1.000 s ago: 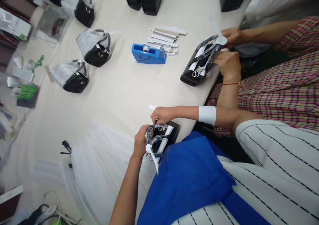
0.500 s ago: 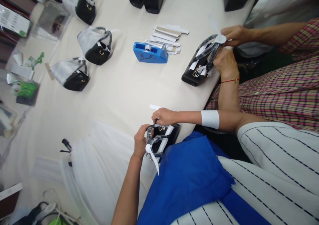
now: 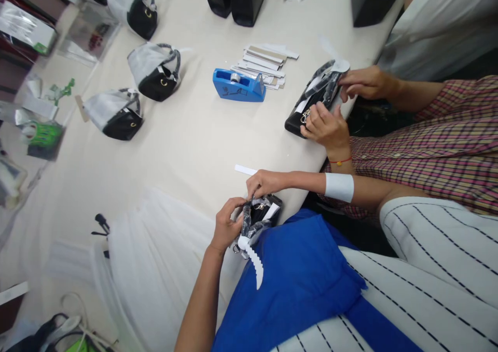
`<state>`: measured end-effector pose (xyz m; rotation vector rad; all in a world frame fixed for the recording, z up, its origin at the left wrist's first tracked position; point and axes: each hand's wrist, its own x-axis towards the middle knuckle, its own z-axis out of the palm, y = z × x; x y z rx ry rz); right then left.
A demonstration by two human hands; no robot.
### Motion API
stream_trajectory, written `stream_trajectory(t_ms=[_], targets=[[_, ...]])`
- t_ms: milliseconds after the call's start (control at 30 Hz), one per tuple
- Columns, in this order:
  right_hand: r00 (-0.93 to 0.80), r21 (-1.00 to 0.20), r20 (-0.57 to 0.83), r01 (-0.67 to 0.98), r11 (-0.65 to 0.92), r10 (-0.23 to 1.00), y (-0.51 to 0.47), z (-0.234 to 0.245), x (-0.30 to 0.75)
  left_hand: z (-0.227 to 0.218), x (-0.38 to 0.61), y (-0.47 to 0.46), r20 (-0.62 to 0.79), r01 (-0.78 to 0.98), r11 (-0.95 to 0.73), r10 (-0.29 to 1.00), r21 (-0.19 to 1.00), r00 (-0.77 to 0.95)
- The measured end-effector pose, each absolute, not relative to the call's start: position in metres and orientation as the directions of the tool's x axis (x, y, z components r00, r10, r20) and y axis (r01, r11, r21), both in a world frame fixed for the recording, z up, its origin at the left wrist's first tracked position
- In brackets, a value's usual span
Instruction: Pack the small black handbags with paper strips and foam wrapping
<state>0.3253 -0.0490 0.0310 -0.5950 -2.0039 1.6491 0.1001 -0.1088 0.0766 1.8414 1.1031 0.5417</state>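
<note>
In the head view, a small black handbag (image 3: 275, 213) with gold-coloured metal parts rests close against my blue apron at the table edge. Its handles (image 3: 246, 218) are wrapped in clear film, and a white notched strip tag (image 3: 254, 264) hangs from them. My left hand (image 3: 227, 223) grips the wrapped handle from the near side, thumb against it. The fingers of my right hand (image 3: 265, 183) pinch at the top end of that same handle, and what exactly lies between the fingertips is too small to make out.
A white paper strip (image 3: 245, 170) lies beside my right hand. Further off are a blue tape dispenser (image 3: 238, 87), a stack of card strips (image 3: 264, 64) and several paper-covered bags (image 3: 153, 74). A co-worker's hands (image 3: 329, 129) handle another black bag (image 3: 293, 118). White cloth (image 3: 163, 248) lies nearby.
Both my hands and the bag have shifted slightly right in view, the handle more upright and the tag swung. The co-worker's one hand has moved down onto the front of their bag.
</note>
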Motion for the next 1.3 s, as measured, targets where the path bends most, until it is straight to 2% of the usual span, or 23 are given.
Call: stream_trajectory(t_ms=[267, 467, 633, 800, 900, 1033, 1167, 1300], targets=[[-0.706, -0.993, 0.054, 0.038, 0.115, 0.707, -0.063, 0.032, 0.324, 0.083, 0.11, -0.107, -0.077, 0.525, -0.251, 0.848, 0.814, 0.525], [-0.676, -0.999, 0.029, -0.047, -0.004, 0.736, -0.069, 0.024, 0.326, 0.081, 0.108, -0.108, -0.063, 0.546, -0.275, 0.851, 0.791, 0.521], [-0.642, -0.999, -0.02, 0.039, 0.007, 0.767, -0.069, 0.031, 0.324, 0.081, 0.105, -0.105, -0.072, 0.552, -0.294, 0.834, 0.781, 0.547], [-0.656, -0.987, 0.035, 0.094, 0.127, 0.754, -0.069, 0.041, 0.323, 0.076, 0.095, -0.105, -0.149, 0.497, -0.122, 0.869, 0.859, 0.471], [-0.656, -0.969, 0.093, 0.113, 0.218, 0.749, -0.07, 0.043, 0.323, 0.074, 0.075, -0.12, -0.229, 0.463, 0.061, 0.921, 0.885, 0.316], [-0.626, -0.954, 0.117, 0.145, 0.262, 0.771, -0.07, 0.039, 0.319, 0.076, 0.047, -0.17, -0.327, 0.483, 0.252, 0.942, 0.838, 0.076], [-0.592, -0.945, 0.119, 0.178, 0.274, 0.797, -0.068, 0.034, 0.312, 0.073, 0.048, -0.22, -0.217, 0.503, 0.22, 0.974, 0.836, -0.064], [-0.65, -0.933, 0.062, 0.232, 0.276, 0.758, -0.058, 0.04, 0.309, 0.062, 0.059, -0.228, 0.036, 0.624, 0.047, 0.992, 0.78, -0.12]])
